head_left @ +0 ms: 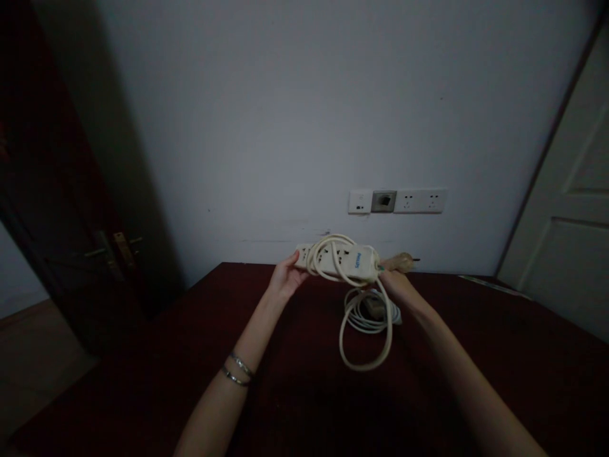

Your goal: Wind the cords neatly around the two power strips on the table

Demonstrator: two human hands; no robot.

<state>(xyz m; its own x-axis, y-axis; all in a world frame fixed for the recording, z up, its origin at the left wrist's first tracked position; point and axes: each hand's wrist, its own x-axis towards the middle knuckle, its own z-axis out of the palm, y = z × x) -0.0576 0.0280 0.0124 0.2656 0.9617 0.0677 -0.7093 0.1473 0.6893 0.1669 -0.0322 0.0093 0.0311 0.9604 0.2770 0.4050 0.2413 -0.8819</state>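
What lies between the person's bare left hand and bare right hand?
A long white plastic power strip, crossed by loops of cream cord, lies between them, as the head view shows.

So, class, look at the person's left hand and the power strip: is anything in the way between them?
Nothing visible is: the left hand already grips the power strip at its left end. Cord loops cross the strip just right of the thumb.

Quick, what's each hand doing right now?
Left hand: closed on one end of the white power strip.
Right hand: at the strip's other end, beside the plug; exact grip hidden.
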